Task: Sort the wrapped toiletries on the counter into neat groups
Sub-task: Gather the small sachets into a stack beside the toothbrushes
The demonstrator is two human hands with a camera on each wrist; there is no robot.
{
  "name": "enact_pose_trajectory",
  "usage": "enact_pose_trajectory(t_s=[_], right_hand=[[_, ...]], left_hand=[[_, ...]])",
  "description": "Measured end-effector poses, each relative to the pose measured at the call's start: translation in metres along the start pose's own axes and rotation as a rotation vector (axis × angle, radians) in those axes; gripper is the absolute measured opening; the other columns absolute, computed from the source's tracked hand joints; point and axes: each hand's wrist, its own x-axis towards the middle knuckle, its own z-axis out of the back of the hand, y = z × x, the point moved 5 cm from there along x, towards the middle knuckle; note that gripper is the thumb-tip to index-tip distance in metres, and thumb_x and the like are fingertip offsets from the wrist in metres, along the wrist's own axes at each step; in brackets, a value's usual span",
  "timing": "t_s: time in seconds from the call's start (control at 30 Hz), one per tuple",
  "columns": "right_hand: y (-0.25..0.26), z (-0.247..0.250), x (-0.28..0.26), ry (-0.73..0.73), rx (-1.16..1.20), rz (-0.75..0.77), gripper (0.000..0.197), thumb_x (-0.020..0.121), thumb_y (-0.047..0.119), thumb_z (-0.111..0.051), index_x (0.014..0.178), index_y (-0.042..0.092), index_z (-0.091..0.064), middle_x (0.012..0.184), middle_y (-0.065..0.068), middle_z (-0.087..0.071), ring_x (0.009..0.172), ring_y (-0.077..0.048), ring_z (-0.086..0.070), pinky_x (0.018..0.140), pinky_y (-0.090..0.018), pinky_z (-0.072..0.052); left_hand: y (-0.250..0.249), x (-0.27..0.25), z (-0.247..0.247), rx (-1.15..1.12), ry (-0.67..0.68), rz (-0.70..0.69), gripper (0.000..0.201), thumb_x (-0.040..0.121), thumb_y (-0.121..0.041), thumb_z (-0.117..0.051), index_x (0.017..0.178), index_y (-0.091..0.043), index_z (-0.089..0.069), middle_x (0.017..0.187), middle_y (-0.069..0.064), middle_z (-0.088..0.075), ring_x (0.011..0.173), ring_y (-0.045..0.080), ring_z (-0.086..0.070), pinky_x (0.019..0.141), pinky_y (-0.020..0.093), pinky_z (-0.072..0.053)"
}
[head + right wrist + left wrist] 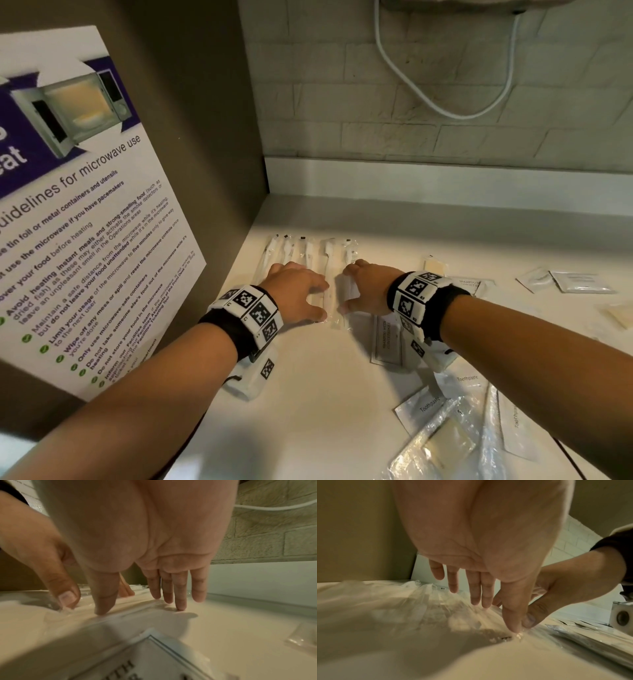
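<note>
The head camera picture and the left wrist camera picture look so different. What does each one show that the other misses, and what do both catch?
Only the head view shows the microwave poster, the white cable, the Toothpaste sachets and the marker wristbands.

Only the left wrist view shows the left hand from the palm side, its thumb tip pressing clear wrap beside the right thumb.

Both show the two hands meeting on the row of wrapped toothbrushes on the counter.
</note>
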Motion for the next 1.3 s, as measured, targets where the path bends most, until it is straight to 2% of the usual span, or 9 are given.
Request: enact_pose_trajectory(t_s=[0.23,0.33,0.5,0.6,0.73,0.93,1.03,1.2,1.3], right_hand=[[-0.014,0.015,-0.021,-0.141,0.039,0.043,0.084,0.082,0.057,-0.061,0.149,0.020,-0.026,0.155,-0.003,-0.028,0.137,-0.025,-0.034,0.109,-0.045,-0.036],[-0.047,0.024,-0.052,-0.191,0.064,-0.006,0.076,0.085,0.056,-0.059,0.147,0.023,-0.031,0.152,-0.001,-0.032,0.135,-0.023,-0.036,0.110,-0.043,-0.036],[-0.110,0.009,-0.105,-0.142,0.136,-0.166,0.060,0.088,0.047,-0.059,0.140,0.023,-0.042,0.139,-0.001,-0.049,0.116,-0.020,-0.054,0.099,-0.034,-0.043],[-0.119,-0.015,-0.133,-0.041,0.175,-0.123,0.045,0.085,0.039,-0.067,0.126,0.027,-0.056,0.127,0.006,-0.057,0.108,-0.013,-0.056,0.097,-0.028,-0.044],[-0.108,-0.044,-0.153,0.043,0.164,0.011,0.031,0.082,0.036,-0.069,0.111,0.027,-0.063,0.105,0.012,-0.052,0.098,-0.009,-0.054,0.089,-0.023,-0.044],[-0.112,-0.055,-0.150,0.054,0.175,0.062,0.018,0.085,0.020,-0.064,0.102,0.017,-0.062,0.098,0.003,-0.059,0.087,-0.014,-0.059,0.082,-0.035,-0.056],[-0.115,-0.051,-0.151,0.013,0.190,0.067,0.028,0.082,0.022,-0.069,0.108,0.015,-0.061,0.100,0.001,-0.061,0.088,-0.018,-0.059,0.084,-0.039,-0.054],[-0.129,-0.047,-0.157,0.031,0.118,0.095,0.031,0.081,0.021,-0.070,0.111,0.018,-0.063,0.091,0.008,-0.056,0.082,-0.010,-0.052,0.079,-0.029,-0.050],[-0.140,-0.048,-0.159,0.106,0.205,0.078,0.013,0.083,0.009,-0.064,0.091,0.020,-0.062,0.083,0.011,-0.059,0.074,-0.011,-0.053,0.071,-0.025,-0.050]], left_hand=[[-0.005,-0.009,0.021,-0.141,-0.103,0.042,0.066,0.070,-0.070,-0.059,0.132,-0.046,-0.051,0.142,-0.010,-0.051,0.132,0.019,-0.034,0.106,0.040,-0.024],[-0.028,-0.020,0.039,-0.209,-0.151,-0.053,0.053,0.082,-0.057,-0.065,0.132,-0.040,-0.054,0.140,-0.010,-0.053,0.130,0.017,-0.040,0.108,0.040,-0.032],[-0.083,-0.028,0.031,-0.279,-0.077,-0.157,0.044,0.088,-0.044,-0.067,0.129,-0.029,-0.060,0.119,-0.012,-0.063,0.082,-0.001,-0.054,0.084,0.024,-0.047],[-0.104,-0.026,-0.002,-0.191,0.055,-0.137,0.048,0.085,-0.049,-0.067,0.124,-0.022,-0.064,0.117,-0.005,-0.066,0.096,0.010,-0.061,0.087,0.029,-0.050],[-0.119,-0.023,-0.027,-0.109,0.039,-0.021,0.055,0.076,-0.066,-0.066,0.107,-0.020,-0.061,0.102,-0.003,-0.060,0.090,0.016,-0.058,0.077,0.031,-0.048],[-0.132,-0.020,-0.030,-0.189,0.069,0.168,0.066,0.073,-0.045,-0.082,0.119,-0.013,-0.047,0.111,0.004,-0.060,0.098,0.022,-0.060,0.083,0.034,-0.054],[-0.137,-0.024,-0.030,-0.241,0.125,0.259,0.074,0.068,-0.040,-0.087,0.122,-0.011,-0.045,0.113,0.004,-0.060,0.102,0.021,-0.060,0.084,0.031,-0.053],[-0.140,-0.025,-0.029,-0.199,0.168,0.306,0.053,0.069,-0.038,-0.087,0.104,-0.008,-0.061,0.103,0.004,-0.068,0.091,0.020,-0.064,0.067,0.026,-0.048],[-0.142,-0.027,-0.029,-0.198,0.104,0.264,0.040,0.075,-0.034,-0.083,0.096,-0.012,-0.059,0.089,-0.002,-0.062,0.080,0.014,-0.058,0.060,0.022,-0.041]])
